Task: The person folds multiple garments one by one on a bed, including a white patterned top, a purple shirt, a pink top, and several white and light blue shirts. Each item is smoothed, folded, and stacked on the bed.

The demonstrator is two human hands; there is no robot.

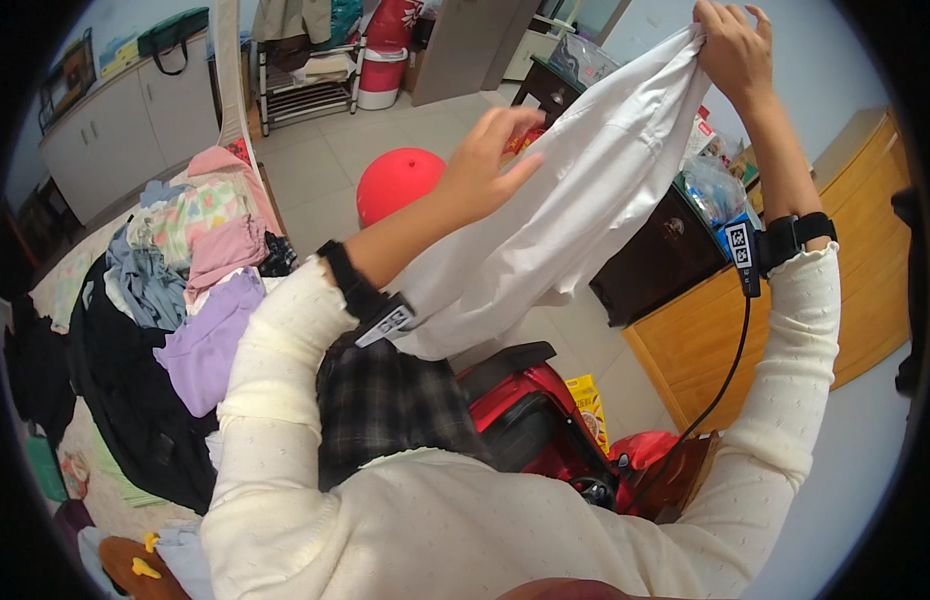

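Note:
High at the upper right, my right hand (737, 50) grips one end of a white shirt (575, 190). The cloth hangs in long folds down toward my lap. Its lower part passes behind my left forearm, so its full shape is hidden. My left hand (485, 165) is raised beside the shirt, fingers spread and slightly blurred, with nothing visible in it. Whether its fingertips touch the cloth is hard to make out. A dark plaid garment (395, 400) covers my lap.
On the bed at left lie a purple garment (217, 340), a pink one (225, 252) and black clothing (135, 400). A red balloon (397, 185) is on the tiled floor ahead. A red and black machine with a seat (530, 425) stands close by my right. Dark cabinets (645, 255) stand beyond.

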